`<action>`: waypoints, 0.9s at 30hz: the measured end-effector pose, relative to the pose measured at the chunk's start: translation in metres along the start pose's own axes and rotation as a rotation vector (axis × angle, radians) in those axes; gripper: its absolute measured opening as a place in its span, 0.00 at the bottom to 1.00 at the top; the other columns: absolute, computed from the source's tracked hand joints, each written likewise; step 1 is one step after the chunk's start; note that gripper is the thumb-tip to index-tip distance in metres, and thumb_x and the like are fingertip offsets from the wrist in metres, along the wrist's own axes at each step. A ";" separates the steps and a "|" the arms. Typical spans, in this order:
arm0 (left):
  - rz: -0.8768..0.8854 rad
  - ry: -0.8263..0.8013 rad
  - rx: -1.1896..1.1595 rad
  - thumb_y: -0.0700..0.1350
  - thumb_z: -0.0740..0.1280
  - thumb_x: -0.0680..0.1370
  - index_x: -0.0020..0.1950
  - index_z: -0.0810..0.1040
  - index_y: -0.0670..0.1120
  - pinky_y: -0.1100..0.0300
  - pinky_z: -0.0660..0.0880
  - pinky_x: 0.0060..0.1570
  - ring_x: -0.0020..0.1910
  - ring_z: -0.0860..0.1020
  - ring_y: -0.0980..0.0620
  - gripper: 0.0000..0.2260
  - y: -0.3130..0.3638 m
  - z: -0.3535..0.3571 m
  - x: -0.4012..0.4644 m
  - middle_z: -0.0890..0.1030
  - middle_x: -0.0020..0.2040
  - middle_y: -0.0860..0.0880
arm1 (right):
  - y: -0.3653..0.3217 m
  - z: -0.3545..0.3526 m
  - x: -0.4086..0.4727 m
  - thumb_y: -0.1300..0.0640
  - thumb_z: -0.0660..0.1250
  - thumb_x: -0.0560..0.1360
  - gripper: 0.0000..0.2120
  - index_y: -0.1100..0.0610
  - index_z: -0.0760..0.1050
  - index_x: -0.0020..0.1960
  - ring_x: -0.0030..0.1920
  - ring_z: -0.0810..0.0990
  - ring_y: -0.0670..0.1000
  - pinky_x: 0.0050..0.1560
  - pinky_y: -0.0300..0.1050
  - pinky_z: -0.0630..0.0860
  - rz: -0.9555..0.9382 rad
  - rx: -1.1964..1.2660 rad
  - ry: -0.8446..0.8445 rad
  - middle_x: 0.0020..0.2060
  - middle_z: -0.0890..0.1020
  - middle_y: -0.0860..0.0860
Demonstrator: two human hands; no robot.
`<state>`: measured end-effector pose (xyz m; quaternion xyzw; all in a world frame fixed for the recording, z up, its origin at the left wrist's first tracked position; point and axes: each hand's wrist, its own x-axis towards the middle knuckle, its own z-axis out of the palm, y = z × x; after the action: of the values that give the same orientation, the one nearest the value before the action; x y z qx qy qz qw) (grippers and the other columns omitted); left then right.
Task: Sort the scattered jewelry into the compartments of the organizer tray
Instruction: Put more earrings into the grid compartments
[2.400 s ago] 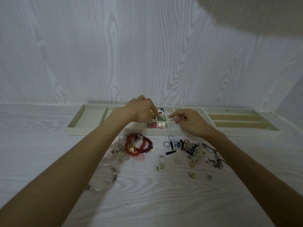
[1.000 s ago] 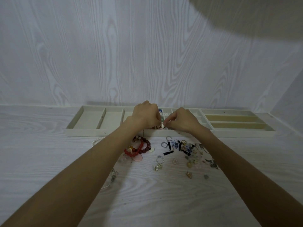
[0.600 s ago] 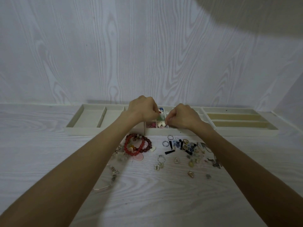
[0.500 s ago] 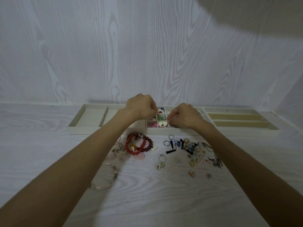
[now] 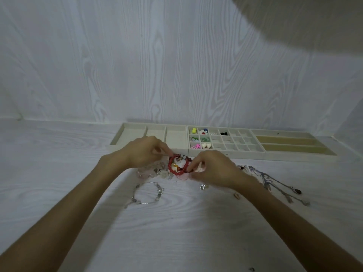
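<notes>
The cream organizer tray [image 5: 177, 151] lies along the wall. Its small middle compartments hold yellow, green, pink, black and white heart-shaped pieces. In front of it, red bead bracelets [image 5: 173, 168] lie in a heap on the table. My left hand [image 5: 144, 153] pinches their upper left edge with curled fingers. My right hand [image 5: 215, 167] pinches their right edge and covers the small pieces behind it. A pale bead bracelet [image 5: 151, 171] lies under my left wrist. A silver chain bracelet [image 5: 147, 193] lies nearer to me.
Thin necklaces with pendants [image 5: 275, 181] trail across the table to the right of my right arm. A small silver charm [image 5: 202, 187] sits below my right hand. The tray's wide left sections and long right slots show bare lining. A wood-grain wall stands behind.
Both hands have drawn back from the tray's small compartments to the table. They now hold the red bead bracelets, which earlier lay untouched.
</notes>
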<state>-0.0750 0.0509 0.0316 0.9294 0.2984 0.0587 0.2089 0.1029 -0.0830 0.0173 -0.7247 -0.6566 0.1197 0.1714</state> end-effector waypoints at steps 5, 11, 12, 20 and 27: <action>0.069 -0.015 0.079 0.41 0.64 0.77 0.62 0.77 0.57 0.51 0.70 0.61 0.65 0.69 0.53 0.16 0.000 0.020 0.000 0.76 0.64 0.55 | -0.017 0.024 -0.004 0.38 0.70 0.69 0.18 0.50 0.80 0.51 0.47 0.77 0.47 0.49 0.42 0.67 0.045 -0.151 0.098 0.46 0.81 0.45; 0.041 0.017 0.178 0.41 0.63 0.76 0.59 0.78 0.61 0.53 0.70 0.58 0.62 0.67 0.52 0.18 -0.004 0.023 0.006 0.75 0.62 0.54 | -0.021 0.027 -0.007 0.46 0.64 0.77 0.11 0.51 0.82 0.51 0.48 0.78 0.49 0.55 0.45 0.68 0.009 -0.208 0.146 0.45 0.82 0.46; 0.037 0.009 0.186 0.41 0.63 0.76 0.58 0.78 0.62 0.52 0.71 0.57 0.62 0.68 0.52 0.17 -0.006 0.022 0.006 0.76 0.62 0.54 | -0.021 0.024 -0.007 0.47 0.64 0.77 0.11 0.51 0.82 0.51 0.48 0.77 0.49 0.55 0.45 0.69 -0.013 -0.226 0.129 0.46 0.82 0.46; -0.019 0.062 -0.285 0.51 0.57 0.82 0.57 0.80 0.52 0.58 0.72 0.50 0.53 0.78 0.51 0.13 0.024 0.015 -0.012 0.82 0.51 0.53 | -0.010 -0.017 -0.023 0.55 0.64 0.78 0.09 0.56 0.82 0.50 0.38 0.76 0.38 0.38 0.31 0.69 0.101 0.305 -0.158 0.40 0.81 0.42; 0.013 -0.188 -0.770 0.52 0.65 0.77 0.62 0.77 0.54 0.69 0.75 0.42 0.48 0.81 0.61 0.14 0.064 0.019 -0.030 0.84 0.50 0.55 | -0.002 -0.034 -0.044 0.55 0.61 0.79 0.12 0.60 0.80 0.52 0.37 0.79 0.44 0.37 0.36 0.69 0.231 0.763 -0.088 0.41 0.83 0.51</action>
<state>-0.0604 -0.0204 0.0417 0.7864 0.2281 0.0821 0.5682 0.1101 -0.1299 0.0471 -0.6722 -0.4861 0.4044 0.3852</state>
